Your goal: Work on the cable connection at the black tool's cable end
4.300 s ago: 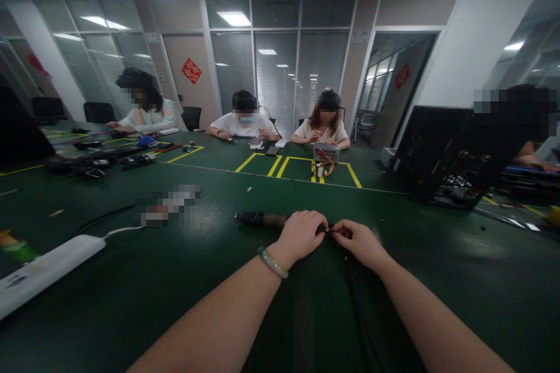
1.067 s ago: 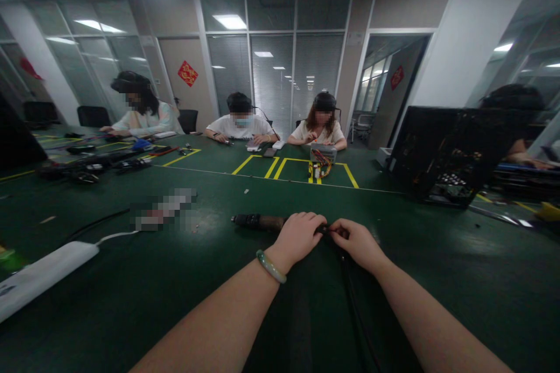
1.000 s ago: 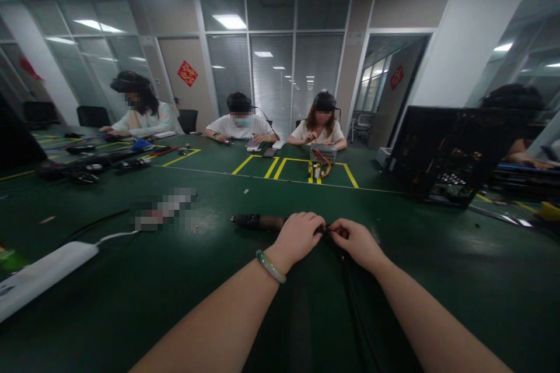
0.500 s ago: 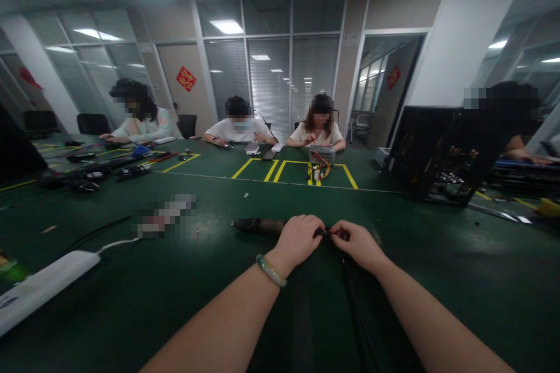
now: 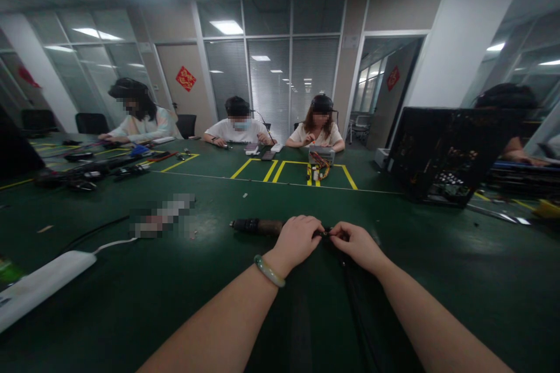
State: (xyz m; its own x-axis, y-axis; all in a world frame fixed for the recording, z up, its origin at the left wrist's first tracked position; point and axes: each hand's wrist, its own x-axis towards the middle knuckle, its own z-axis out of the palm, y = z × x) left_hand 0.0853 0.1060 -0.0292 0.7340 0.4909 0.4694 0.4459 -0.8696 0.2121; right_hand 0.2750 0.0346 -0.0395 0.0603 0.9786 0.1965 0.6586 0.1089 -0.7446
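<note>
An electric screwdriver point(image 5: 258, 226), dark and cylindrical, lies across the green table with its tip to the left. My left hand point(image 5: 300, 243), a jade-like bangle at the wrist, is closed around its rear end and hides that part. Close by on the right, my right hand point(image 5: 355, 245) pinches the end of a black cable point(image 5: 355, 303) with thumb and fingers. The small dark connection between both hands is too small to tell whether joined or apart. From there the cable runs down toward the table's near edge.
A white power strip point(image 5: 46, 288) lies at the left. Tangled black cables point(image 5: 83, 175) are at the far left, a black computer case point(image 5: 431, 157) at the right. Across the table, people sit, one behind a power supply unit point(image 5: 321, 155) with coloured wires.
Both hands keep their grips and almost the same place. The gap between the fingertips looks slightly different, and the whole view has shifted a little.
</note>
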